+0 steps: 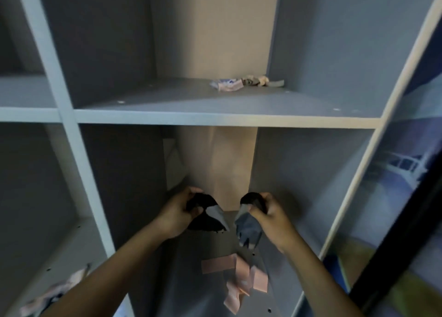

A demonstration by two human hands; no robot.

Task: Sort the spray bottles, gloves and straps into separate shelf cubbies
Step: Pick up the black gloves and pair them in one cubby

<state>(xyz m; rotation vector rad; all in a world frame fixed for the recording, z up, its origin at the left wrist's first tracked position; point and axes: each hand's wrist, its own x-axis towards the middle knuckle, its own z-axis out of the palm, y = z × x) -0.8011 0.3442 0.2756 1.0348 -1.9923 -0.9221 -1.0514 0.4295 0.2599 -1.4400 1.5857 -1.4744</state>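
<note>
Both hands are inside the lower cubby of the shelf [227,120], near its back wall, and each one is closed around a glove. The left hand [177,211] grips a black and grey glove [210,217] at the cuff end, with the fingers curled round the bunched fabric. The right hand [267,211] grips a second grey glove [247,230] in the same manner. Both gloves are held in the air above the cubby floor, not touching it, and they are close to each other but apart.

The long axis of each glove runs from the cuff in the fist down towards the camera. The right glove hangs with its fingertips pointing down and a little forward. The left glove spreads out more flat, and its end is too dark to tell which way the fingers point.

As a judgement, the sorting is only partly done. A pink strap [239,278] lies folded on the floor of this same cubby near the front edge, so gloves and straps are not yet separated here. The upper cubby holds a small crumpled pile [241,83] near its back right corner, and the cubby at the lower left holds another mixed pile [55,292]. No spray bottle is visible.
</note>
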